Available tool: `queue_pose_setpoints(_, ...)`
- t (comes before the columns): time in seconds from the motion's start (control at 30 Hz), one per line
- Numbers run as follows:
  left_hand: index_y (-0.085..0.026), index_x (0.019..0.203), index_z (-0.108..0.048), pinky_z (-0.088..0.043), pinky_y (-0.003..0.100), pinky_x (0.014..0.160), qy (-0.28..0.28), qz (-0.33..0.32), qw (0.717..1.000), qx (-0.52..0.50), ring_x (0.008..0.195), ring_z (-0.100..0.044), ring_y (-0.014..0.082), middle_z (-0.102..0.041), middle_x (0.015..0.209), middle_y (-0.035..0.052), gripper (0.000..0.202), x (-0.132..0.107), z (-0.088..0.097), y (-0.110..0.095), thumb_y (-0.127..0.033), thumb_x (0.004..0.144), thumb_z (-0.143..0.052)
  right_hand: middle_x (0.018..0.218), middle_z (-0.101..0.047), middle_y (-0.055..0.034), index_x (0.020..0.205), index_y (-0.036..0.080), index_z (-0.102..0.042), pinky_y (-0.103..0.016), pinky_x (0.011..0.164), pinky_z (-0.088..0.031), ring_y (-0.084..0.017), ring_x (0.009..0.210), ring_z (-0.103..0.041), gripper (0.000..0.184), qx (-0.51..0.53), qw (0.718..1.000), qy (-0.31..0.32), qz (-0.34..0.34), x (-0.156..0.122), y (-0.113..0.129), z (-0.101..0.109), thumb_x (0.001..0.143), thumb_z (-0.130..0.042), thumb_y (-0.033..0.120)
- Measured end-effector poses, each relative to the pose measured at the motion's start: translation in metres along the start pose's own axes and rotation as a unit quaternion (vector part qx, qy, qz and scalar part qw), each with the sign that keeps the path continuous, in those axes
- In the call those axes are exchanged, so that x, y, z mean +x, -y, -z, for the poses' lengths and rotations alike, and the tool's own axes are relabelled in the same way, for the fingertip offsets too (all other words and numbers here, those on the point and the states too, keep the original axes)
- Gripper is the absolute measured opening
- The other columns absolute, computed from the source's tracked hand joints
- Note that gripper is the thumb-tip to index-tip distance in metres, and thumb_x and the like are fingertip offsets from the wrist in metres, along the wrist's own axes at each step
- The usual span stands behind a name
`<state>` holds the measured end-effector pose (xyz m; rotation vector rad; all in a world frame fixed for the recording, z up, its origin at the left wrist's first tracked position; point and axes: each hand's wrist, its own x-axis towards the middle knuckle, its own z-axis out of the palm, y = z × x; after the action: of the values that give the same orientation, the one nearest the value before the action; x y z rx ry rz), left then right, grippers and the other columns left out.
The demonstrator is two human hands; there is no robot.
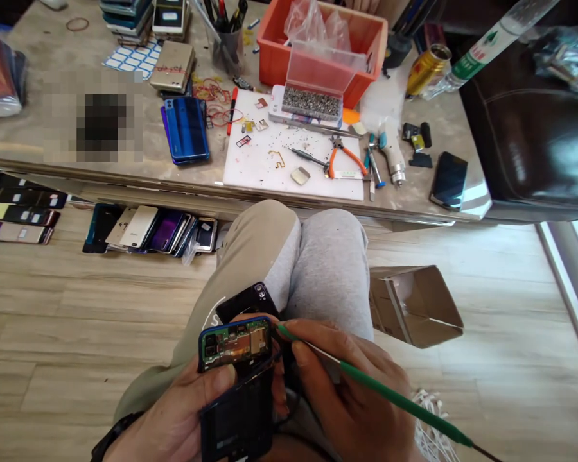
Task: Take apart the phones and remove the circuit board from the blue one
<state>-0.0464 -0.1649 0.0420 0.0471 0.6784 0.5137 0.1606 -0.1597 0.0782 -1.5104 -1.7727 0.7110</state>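
My left hand (178, 401) is closed around an opened phone (241, 343), its thumb on the lower edge of the exposed part. The green circuit board, the camera modules and a copper-coloured flex show at the top. A dark panel (236, 414) hangs below, tilted towards me. My right hand (361, 382) grips a long thin tool with green sleeves (395, 398). Its tip end is at the phone's upper right corner; whether it touches is hard to tell. A black phone or back cover (245, 301) with a dual camera lies on my lap behind the opened phone.
On the table, a white mat (260, 167) bears orange-handled cutters (347, 157), a screwdriver and a clear box of screws (313, 102). An orange bin (274, 58) stands behind. Blue phones (187, 128) lie to the left. A cardboard box (414, 305) stands on the floor, right.
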Motion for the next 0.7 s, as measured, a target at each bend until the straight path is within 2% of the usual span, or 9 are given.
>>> queue_pose_setpoints(0.17, -0.017, 0.123, -0.080, -0.056, 0.046, 0.098, 0.000, 0.017, 1.000, 0.000, 0.101, -0.075, 0.0325, -0.081, 0.113, 0.0132, 0.048, -0.002, 0.008, 0.002, -0.047, 0.087, -0.080, 0.106, -0.082, 0.0014, 0.116, 0.024, -0.066, -0.019, 0.078, -0.060, -0.011, 0.087, -0.078, 0.023, 0.028, 0.999, 0.022, 0.014, 0.005, -0.002, 0.001, 0.099, -0.058, 0.010)
queue_pose_setpoints(0.3, -0.019, 0.116, -0.083, -0.058, 0.039, 0.092, 0.007, 0.010, 1.000, -0.003, 0.096, -0.077, 0.0274, -0.083, 0.107, 0.0104, 0.042, 0.001, 0.004, 0.000, -0.046, 0.085, -0.082, 0.102, -0.081, -0.0003, 0.113, 0.023, -0.068, -0.021, 0.077, -0.058, -0.012, 0.087, -0.077, 0.019, 0.051, 0.997, 0.061, 0.009, 0.013, -0.002, 0.008, 0.102, -0.056, 0.013)
queue_pose_setpoints(0.4, -0.023, 0.109, -0.085, -0.059, 0.031, 0.084, 0.013, 0.003, 1.000, -0.004, 0.087, -0.077, 0.0214, -0.085, 0.097, 0.0074, 0.036, 0.004, -0.004, -0.002, -0.047, 0.082, -0.085, 0.087, -0.077, 0.0018, 0.104, 0.023, -0.070, -0.020, 0.068, -0.056, -0.012, 0.076, -0.074, 0.017, 0.088, 0.989, 0.104, -0.055, 0.022, -0.005, 0.014, 0.105, -0.054, 0.019)
queue_pose_setpoints(0.47, -0.024, 0.107, -0.085, -0.059, 0.029, 0.083, 0.016, 0.005, 1.000, -0.004, 0.085, -0.077, 0.0201, -0.084, 0.095, 0.0062, 0.035, 0.006, -0.007, -0.003, -0.046, 0.080, -0.087, 0.083, -0.076, 0.0025, 0.099, 0.023, -0.070, -0.019, 0.067, -0.054, -0.011, 0.074, -0.073, 0.019, 0.123, 0.980, 0.125, -0.093, 0.030, -0.009, 0.016, 0.105, -0.053, 0.021)
queue_pose_setpoints(0.6, -0.020, 0.108, -0.084, -0.058, 0.033, 0.084, 0.002, 0.016, 0.999, 0.042, 0.086, -0.076, 0.0238, -0.083, 0.095, 0.0089, 0.045, 0.005, -0.006, -0.002, -0.054, 0.079, -0.085, 0.086, -0.074, 0.0007, 0.092, 0.020, -0.068, -0.019, 0.067, -0.055, -0.010, 0.074, -0.072, 0.024, 0.208, 0.953, 0.157, -0.155, 0.040, -0.017, 0.012, 0.107, -0.051, 0.029)
queue_pose_setpoints(0.7, -0.019, 0.116, -0.081, -0.057, 0.037, 0.086, -0.001, 0.016, 0.998, 0.062, 0.089, -0.074, 0.0263, -0.081, 0.099, 0.0109, 0.054, 0.005, -0.002, 0.000, -0.058, 0.079, -0.083, 0.081, -0.071, 0.0004, 0.091, 0.019, -0.066, -0.021, 0.066, -0.055, -0.011, 0.071, -0.070, 0.027, 0.235, 0.934, 0.175, -0.205, 0.043, -0.021, 0.008, 0.107, -0.050, 0.033)
